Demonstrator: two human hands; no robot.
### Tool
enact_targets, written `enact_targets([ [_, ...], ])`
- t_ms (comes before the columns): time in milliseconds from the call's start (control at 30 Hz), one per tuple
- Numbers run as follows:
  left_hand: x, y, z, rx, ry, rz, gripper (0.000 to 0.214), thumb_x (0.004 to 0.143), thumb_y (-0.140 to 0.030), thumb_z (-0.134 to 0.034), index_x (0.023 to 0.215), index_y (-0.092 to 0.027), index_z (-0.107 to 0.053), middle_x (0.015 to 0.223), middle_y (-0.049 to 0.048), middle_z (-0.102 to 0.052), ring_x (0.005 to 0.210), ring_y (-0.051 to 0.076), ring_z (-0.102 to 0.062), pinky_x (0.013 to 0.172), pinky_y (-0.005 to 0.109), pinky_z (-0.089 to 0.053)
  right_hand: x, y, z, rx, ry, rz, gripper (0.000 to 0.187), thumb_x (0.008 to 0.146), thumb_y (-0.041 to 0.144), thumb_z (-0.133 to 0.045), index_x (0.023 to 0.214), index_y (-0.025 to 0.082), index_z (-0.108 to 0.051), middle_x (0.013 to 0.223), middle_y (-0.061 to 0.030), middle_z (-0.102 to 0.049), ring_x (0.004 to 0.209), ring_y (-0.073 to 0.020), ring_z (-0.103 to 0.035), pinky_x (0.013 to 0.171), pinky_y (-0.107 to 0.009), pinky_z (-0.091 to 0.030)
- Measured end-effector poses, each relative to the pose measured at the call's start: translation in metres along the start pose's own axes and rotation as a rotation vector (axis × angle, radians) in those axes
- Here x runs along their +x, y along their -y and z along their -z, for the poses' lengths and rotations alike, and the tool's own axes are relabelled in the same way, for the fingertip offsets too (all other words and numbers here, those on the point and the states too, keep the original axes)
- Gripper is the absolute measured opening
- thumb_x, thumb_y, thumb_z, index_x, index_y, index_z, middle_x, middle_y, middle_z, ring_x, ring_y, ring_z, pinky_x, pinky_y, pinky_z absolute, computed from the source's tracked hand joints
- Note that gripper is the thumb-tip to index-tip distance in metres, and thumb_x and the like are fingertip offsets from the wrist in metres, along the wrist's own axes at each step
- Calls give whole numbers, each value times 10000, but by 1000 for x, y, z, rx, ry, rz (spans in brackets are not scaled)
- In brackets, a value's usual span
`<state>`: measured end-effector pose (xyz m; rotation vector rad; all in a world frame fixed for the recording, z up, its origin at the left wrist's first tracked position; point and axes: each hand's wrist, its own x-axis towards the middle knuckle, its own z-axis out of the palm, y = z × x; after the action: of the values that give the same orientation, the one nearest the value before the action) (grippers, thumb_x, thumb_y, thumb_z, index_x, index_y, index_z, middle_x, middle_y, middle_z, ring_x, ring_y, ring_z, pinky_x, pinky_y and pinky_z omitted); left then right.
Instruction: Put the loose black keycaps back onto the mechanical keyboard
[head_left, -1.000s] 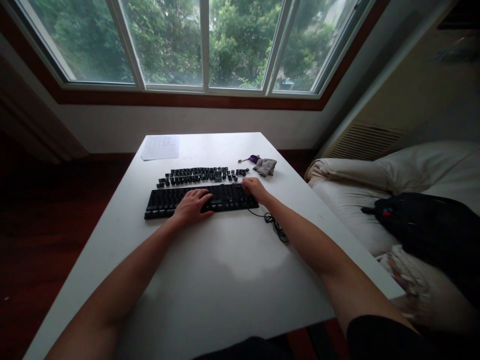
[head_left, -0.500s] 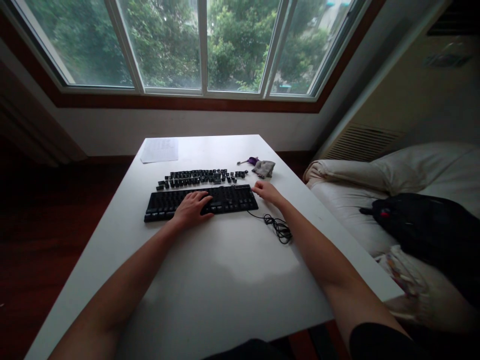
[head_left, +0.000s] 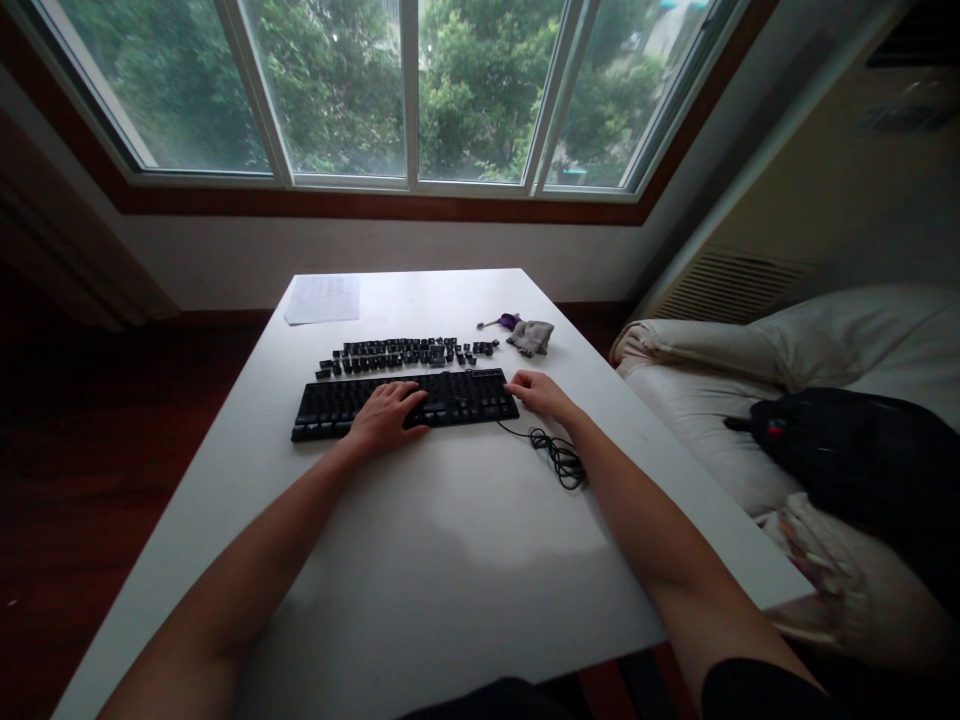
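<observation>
A black keyboard point(head_left: 465, 397) lies across the white table. Resting on its middle is my left hand point(head_left: 386, 413), fingers spread and thumb out over the near edge. My right hand point(head_left: 536, 390) is at the keyboard's right end, with its fingers drawn together in a pinch; anything between the fingertips is too small to make out. Behind the keyboard, loose black keycaps point(head_left: 405, 352) are lined up in rows. A coiled black cable point(head_left: 562, 462) runs from the keyboard's near right side and lies beside my right forearm.
Toward the back right of the table point(head_left: 450, 540) are a crumpled grey cloth point(head_left: 532, 338) and a small purple-handled tool point(head_left: 508, 321). A printed sheet of paper point(head_left: 324, 299) lies at the back left. Right of the table, a couch point(head_left: 690, 400) holds a black bag point(head_left: 847, 450).
The fingertips of my right hand have shifted slightly toward me along the keyboard's right end. My left hand stays on the keys. The whole view has drifted a little.
</observation>
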<state>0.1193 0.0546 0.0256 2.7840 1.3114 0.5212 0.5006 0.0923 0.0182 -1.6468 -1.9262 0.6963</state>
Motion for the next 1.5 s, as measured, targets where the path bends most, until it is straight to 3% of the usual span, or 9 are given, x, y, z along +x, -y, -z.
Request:
enact_targets([
  [200,0,1,-1,7,6,-9,643,868,-575,-655,1428,-283,-534,1487,92,-502,1351,330,-453,1158,511,-345,-11,-1,8,25,156,50,358,777,551,-667,743,208,-567,638,23,-571,608,-145,-498,567,-261,-349],
  [467,0,0,0,5,6,-5,638,871,-571,-651,1434,-298,-528,1490,85,-500,1359,333,-448,1162,518,-340,-11,9,4,-55,44,98,290,809,468,-633,710,212,-538,647,30,-541,638,-144,-471,599,-264,-342],
  [633,-1,1,-1,17,2,-11,638,874,-576,-648,1426,-278,-536,1482,99,-505,1349,335,-457,1153,514,-349,-13,14,0,-32,-30,135,190,840,373,-607,939,222,-669,718,16,-622,651,-151,-526,641,-269,-390],
  [933,0,1,-1,12,12,-2,644,867,-580,-655,1430,-294,-528,1489,89,-498,1353,334,-449,1160,517,-336,-13,13,-2,-58,-48,144,216,852,294,-561,965,229,-733,757,2,-675,667,-160,-564,672,-279,-412],
  [1500,0,0,0,18,11,-5,636,870,-567,-661,1423,-279,-537,1491,89,-497,1361,330,-446,1170,505,-333,-14,8,-4,21,39,161,214,732,213,-558,939,227,-612,710,42,-567,644,-136,-504,635,-258,-381],
])
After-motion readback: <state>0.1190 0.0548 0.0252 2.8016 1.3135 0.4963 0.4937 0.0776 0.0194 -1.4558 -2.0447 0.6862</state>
